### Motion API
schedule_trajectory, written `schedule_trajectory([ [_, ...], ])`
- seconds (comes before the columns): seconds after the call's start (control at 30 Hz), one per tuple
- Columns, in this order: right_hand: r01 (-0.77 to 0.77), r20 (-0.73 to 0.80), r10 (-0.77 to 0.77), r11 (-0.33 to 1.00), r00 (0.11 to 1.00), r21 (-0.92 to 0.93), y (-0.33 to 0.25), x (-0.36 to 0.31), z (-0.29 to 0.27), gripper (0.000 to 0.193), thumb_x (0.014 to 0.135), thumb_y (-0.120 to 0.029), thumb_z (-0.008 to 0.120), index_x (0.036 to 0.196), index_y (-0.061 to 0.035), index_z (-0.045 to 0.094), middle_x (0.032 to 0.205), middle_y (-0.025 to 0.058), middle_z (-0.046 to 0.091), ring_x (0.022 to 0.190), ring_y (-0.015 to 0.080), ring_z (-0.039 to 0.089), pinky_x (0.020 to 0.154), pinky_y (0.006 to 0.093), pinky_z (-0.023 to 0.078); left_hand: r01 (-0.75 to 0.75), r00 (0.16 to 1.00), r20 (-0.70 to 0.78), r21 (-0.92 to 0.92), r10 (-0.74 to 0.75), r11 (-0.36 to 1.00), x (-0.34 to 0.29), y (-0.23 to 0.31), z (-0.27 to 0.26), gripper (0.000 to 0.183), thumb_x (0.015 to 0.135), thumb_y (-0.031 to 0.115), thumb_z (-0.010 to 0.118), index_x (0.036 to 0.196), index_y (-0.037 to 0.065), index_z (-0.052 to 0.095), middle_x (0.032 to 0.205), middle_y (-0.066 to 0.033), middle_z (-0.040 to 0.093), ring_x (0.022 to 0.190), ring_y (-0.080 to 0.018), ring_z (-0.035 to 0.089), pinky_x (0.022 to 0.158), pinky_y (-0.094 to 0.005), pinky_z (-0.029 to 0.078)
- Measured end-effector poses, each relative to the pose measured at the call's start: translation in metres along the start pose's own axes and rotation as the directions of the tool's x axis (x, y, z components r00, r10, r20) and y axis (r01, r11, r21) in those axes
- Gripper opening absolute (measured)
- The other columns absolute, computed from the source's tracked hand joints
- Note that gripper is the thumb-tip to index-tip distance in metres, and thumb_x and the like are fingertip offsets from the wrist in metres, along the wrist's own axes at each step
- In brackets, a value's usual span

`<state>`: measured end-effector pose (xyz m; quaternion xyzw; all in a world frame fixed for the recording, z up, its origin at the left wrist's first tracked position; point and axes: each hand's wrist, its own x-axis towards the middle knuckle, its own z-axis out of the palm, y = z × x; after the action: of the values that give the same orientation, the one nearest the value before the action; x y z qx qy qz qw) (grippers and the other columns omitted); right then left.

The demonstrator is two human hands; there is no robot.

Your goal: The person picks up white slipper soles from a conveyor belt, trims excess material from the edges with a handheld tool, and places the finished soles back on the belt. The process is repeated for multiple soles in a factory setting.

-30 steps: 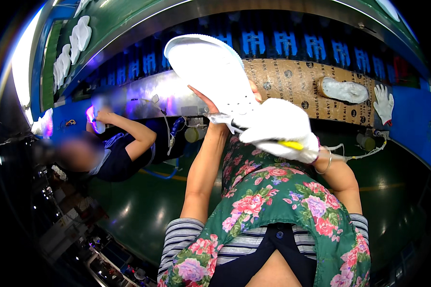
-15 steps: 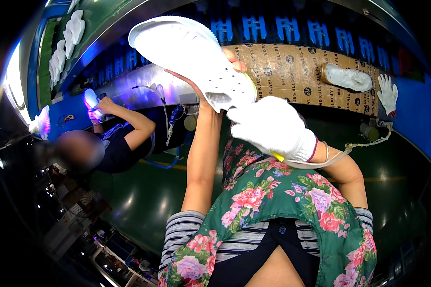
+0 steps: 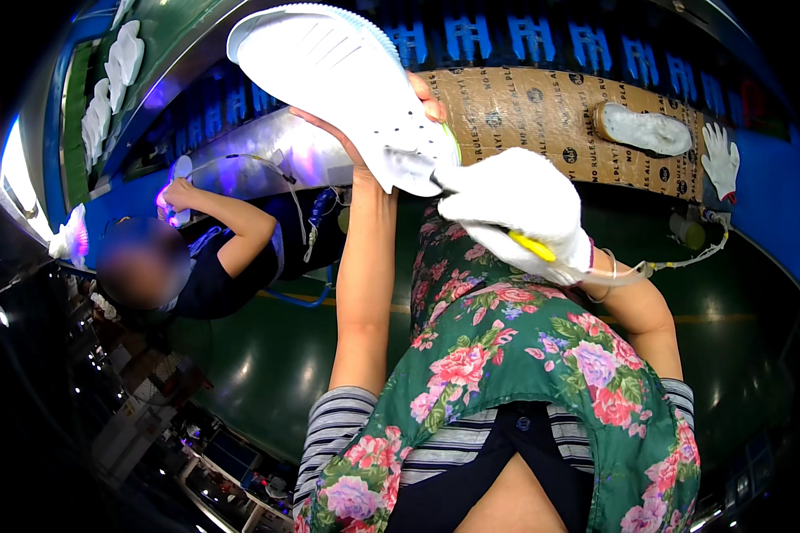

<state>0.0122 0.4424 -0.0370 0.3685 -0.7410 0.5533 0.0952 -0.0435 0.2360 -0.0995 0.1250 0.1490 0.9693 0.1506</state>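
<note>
- Our left hand [image 3: 354, 156] holds the white shoe [image 3: 347, 80].
- Our gloved right hand [image 3: 520, 206] grips a yellow-handled tool [image 3: 532, 245], close by the shoe's near end.
- We seem partway done; we can't tell how much is left.

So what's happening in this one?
A person's bare left hand holds up a white perforated shoe. The right hand, in a white glove, grips a yellow object close to the shoe's lower end; whether it touches is hard to tell. Ahead, a whitish shoe-shaped piece lies on printed cardboard, near a spare glove. A co-worker handles another pale piece at left.
</note>
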Motion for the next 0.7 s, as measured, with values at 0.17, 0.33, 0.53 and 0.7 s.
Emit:
schedule_trajectory([
  [0.17,0.077,0.053,-0.076,0.997,0.996,-0.03,0.0,-0.01,0.013,0.027,0.073,-0.01,0.08,0.099,-0.0162,0.077,0.098,0.0048,0.076,0.082,0.024,0.07,0.072,0.0369,0.054,0.208,0.967,0.135,0.061,-0.214,0.976,0.006,0.012,-0.016,0.12,0.063,0.096,0.053,0.125,-0.007,0.058,0.105,-0.0205,0.067,0.085,-0.0366,0.066,0.069,-0.0464,0.057],
  [0.33,0.034,0.172,-0.043,0.998,0.984,0.06,0.0,-0.005,-0.003,0.04,0.069,-0.007,0.08,0.108,-0.0137,0.075,0.101,0.007,0.076,0.086,0.0254,0.071,0.074,0.0365,0.055,0.299,0.951,0.076,0.033,-0.301,0.954,0.002,0.013,-0.017,0.117,0.063,0.092,0.058,0.129,-0.004,0.057,0.108,-0.0218,0.068,0.088,-0.0379,0.068,0.071,-0.0482,0.059],
  [0.53,0.112,0.264,-0.088,0.991,0.96,-0.077,0.002,-0.016,0.016,0.032,0.077,-0.009,0.077,0.108,-0.0156,0.076,0.093,0.0048,0.075,0.082,0.0254,0.07,0.071,0.0368,0.055,0.436,0.899,-0.068,0.065,-0.432,0.897,-0.006,0.012,-0.024,0.114,0.063,0.086,0.065,0.134,-0.002,0.056,0.111,-0.0233,0.068,0.092,-0.0395,0.07,0.072,-0.0504,0.061],
  [0.7,-0.012,0.234,-0.027,0.987,0.972,0.161,-0.002,-0.001,-0.007,0.031,0.071,-0.007,0.08,0.099,-0.0186,0.078,0.103,0.0049,0.077,0.084,0.0243,0.071,0.073,0.0354,0.055,0.508,0.847,-0.352,0.317,-0.398,0.801,-0.013,0.017,-0.028,0.111,0.063,0.081,0.07,0.139,0.001,0.054,0.115,-0.0236,0.069,0.093,-0.0394,0.072,0.074,-0.0542,0.063],
])
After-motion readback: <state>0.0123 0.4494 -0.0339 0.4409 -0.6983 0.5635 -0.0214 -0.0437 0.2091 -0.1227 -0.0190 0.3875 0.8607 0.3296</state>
